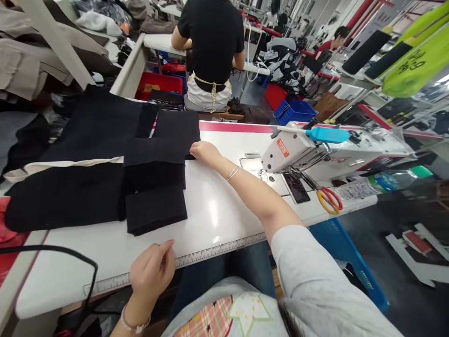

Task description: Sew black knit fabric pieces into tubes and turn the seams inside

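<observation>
My right hand [205, 153] reaches across the white sewing table and pinches the right edge of a folded black fabric piece [177, 124]. Below that piece lie more black fabric pieces, a folded band [154, 150] and a small stack [156, 209]. My left hand [152, 269] hovers over the table's front edge, its fingers curled in with nothing visible in them. To the left spread larger black fabric panels [66, 196], with a cream strip [70, 164] running between them.
A white sewing machine [291, 152] stands at the right, with a blue-handled tool [328, 135] on top. Beside it lie a phone [296, 187], scissors [329, 199] and a plastic bottle [400, 179]. A ruler tape [217, 249] lines the front edge. A person [212, 47] sits ahead.
</observation>
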### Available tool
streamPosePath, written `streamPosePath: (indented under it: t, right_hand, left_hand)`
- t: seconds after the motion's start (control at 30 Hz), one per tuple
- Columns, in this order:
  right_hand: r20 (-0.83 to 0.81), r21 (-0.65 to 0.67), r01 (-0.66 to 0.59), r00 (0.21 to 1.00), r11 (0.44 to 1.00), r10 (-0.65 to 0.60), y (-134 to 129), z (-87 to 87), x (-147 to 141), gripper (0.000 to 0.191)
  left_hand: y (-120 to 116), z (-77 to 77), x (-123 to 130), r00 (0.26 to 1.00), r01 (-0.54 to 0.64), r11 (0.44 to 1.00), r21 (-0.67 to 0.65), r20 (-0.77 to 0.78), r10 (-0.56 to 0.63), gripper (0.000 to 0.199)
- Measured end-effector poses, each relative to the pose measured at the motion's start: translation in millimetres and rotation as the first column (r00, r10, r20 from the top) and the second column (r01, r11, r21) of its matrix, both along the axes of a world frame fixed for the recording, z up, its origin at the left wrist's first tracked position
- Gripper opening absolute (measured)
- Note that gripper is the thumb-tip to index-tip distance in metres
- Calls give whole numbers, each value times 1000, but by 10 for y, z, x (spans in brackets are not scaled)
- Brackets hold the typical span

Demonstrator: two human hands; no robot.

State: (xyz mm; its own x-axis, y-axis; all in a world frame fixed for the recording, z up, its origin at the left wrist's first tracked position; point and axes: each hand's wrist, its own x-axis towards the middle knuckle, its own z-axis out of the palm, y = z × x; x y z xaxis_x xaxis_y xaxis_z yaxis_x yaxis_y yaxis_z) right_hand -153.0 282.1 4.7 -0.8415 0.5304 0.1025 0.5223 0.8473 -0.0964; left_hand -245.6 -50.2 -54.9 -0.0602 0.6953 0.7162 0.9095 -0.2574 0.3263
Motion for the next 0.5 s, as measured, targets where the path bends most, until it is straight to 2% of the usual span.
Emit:
streamPosePath:
  t: [0.17, 0.33, 0.43, 0.5]
  right_hand:
    - [7, 24, 56, 998, 998, -56, -45, -19, -46, 25]
    - [-85, 36, 249, 966, 968, -245, 7, 51, -80, 33]
    - [-228, -2, 353, 911, 936, -344, -17, 202, 54, 35]
    - [-345, -40, 371, 866, 928, -362, -134, 286, 282, 32]
  left_hand:
    - [7, -16, 2, 1000, -2, 1000, 13, -10, 2, 30]
    - [14, -30, 5, 1000, -26, 1000, 13, -16, 26, 28]
    - [10, -21, 3, 1000, -22, 999, 34, 3, 22, 26]
    - [-1, -17, -5, 999, -30, 999, 38, 19, 29, 24]
